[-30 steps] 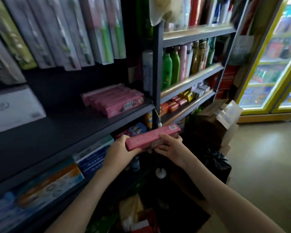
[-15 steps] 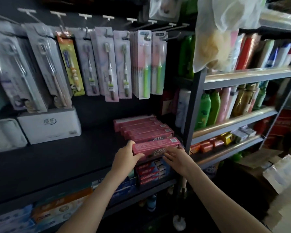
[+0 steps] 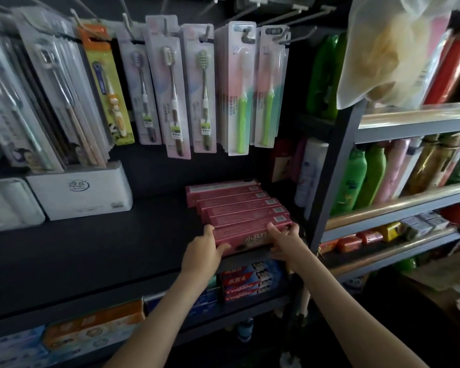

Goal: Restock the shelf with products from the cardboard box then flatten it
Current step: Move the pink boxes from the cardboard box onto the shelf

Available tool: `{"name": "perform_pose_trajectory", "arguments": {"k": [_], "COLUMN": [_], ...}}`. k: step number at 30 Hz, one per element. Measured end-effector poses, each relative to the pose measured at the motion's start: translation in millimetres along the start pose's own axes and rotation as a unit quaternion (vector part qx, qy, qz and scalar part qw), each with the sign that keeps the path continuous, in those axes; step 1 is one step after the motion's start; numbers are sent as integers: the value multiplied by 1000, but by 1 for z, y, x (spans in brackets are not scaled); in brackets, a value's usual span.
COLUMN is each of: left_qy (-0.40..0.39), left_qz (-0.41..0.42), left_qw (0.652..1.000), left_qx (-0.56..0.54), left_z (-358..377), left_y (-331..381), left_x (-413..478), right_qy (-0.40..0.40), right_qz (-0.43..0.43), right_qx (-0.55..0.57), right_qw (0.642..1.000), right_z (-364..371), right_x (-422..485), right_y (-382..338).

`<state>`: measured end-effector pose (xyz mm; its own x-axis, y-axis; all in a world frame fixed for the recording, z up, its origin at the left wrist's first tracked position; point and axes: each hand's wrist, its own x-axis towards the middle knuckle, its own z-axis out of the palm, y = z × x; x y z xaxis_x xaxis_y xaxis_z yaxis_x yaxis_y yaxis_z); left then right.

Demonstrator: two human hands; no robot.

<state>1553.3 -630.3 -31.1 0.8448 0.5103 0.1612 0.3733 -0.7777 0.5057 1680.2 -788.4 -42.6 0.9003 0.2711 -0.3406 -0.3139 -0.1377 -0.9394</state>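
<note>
Pink box (image 3: 250, 232) on dark shelf (image 3: 104, 256), fronting a pink row (image 3: 231, 197).
Its ends are gripped by left hand (image 3: 202, 251) and right hand (image 3: 284, 244); toothbrushes (image 3: 175, 96) hang above, bottles (image 3: 367, 179) stand rightward.

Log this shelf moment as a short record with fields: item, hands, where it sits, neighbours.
item: front pink box, lying flat at the front edge of the dark shelf
behind it: row of pink boxes
left hand: grips its left end
right hand: grips its right end
above: hanging toothbrush packs
below: Colgate boxes
</note>
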Motion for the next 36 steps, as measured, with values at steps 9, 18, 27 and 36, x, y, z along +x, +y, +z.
{"name": "perform_pose_trajectory", "arguments": {"k": [9,18,27,36], "left_qy": [-12,137,-310,-588], "left_qz": [-24,41,311,314], "left_qw": [988,966,882,745], "left_qx": [-154,-214,-174,6], "left_z": [20,40,170,344], "left_y": [12,41,120,110], "left_x": [6,-55,-241,-435], "right_qy": [56,49,191,389], "right_qz": [-29,-63,101,361], "right_qx": [69,-6,-3,70], "right_qw": [996,997,976,845], "right_z": [-7,-48,-157,-258], "right_x": [7,-72,-218,-382], "right_y": [4,68,237,499]}}
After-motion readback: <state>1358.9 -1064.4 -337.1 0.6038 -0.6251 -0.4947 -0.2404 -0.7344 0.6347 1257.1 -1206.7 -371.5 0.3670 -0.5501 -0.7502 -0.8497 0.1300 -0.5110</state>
